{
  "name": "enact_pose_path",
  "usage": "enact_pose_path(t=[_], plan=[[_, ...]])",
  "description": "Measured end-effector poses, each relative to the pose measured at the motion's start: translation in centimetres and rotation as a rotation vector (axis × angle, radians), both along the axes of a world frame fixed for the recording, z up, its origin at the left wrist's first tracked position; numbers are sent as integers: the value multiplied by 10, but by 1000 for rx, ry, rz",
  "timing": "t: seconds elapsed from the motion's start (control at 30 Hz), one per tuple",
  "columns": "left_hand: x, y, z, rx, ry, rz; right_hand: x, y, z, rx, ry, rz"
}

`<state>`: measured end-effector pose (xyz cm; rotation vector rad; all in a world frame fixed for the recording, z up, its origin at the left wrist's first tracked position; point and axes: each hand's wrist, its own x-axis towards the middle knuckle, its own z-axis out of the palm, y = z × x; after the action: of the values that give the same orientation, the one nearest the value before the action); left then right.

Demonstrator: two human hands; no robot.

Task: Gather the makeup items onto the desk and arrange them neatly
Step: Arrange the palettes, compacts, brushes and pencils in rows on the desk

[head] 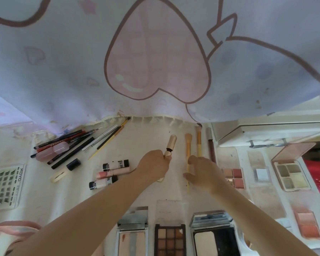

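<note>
My left hand (154, 166) grips a gold capped brush (171, 144) at its lower part, cap pointing away from me, at the middle of the white desk (146, 141). My right hand (201, 171) sits just right of it, fingers loosely curled over the handle of a yellow makeup brush (188, 146). A second yellow brush (199, 140) and a brown pencil (211, 145) lie parallel to the right. Left of my hands lie three small tubes (111, 171), a cream tube with a dark cap (65, 172) and a fan of pencils (70, 145).
Open palettes line the near edge: a contour palette (132, 242), a brown eyeshadow palette (170, 241), a powder compact (213, 241). Blush palettes (233, 177) and a quad (291, 174) lie at right. A lash sheet (5, 187) is at left. A heart-print curtain (155, 58) hangs over the back.
</note>
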<state>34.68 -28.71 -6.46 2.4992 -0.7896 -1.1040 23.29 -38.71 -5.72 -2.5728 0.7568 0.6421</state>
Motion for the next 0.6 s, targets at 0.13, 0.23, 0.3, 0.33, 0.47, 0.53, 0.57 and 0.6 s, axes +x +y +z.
enact_pose_path(t=[0.13, 0.23, 0.3, 0.33, 0.47, 0.53, 0.57, 0.6], plan=[[-11, -18, -10, -11, 76, 75, 1, 0, -10, -24, -102, -154], [-14, -24, -9, -28, 87, 82, 5, -5, -11, -94, -129, -195], [-16, -29, -8, -44, 104, 86, 7, -10, -12, -84, -163, -237], [-17, -32, -7, -52, 115, 95, 7, -13, -13, -69, -180, -268], [-21, -36, -4, -51, 130, 62, 5, -27, -12, -15, -251, -379], [-19, -29, 1, -43, 99, -11, 2, -29, -10, -26, -286, -372], [-16, -22, 4, -40, 70, -46, 2, -28, -9, -44, -301, -354], [-12, -13, 7, -42, 32, -72, 2, -26, -7, -55, -318, -333]])
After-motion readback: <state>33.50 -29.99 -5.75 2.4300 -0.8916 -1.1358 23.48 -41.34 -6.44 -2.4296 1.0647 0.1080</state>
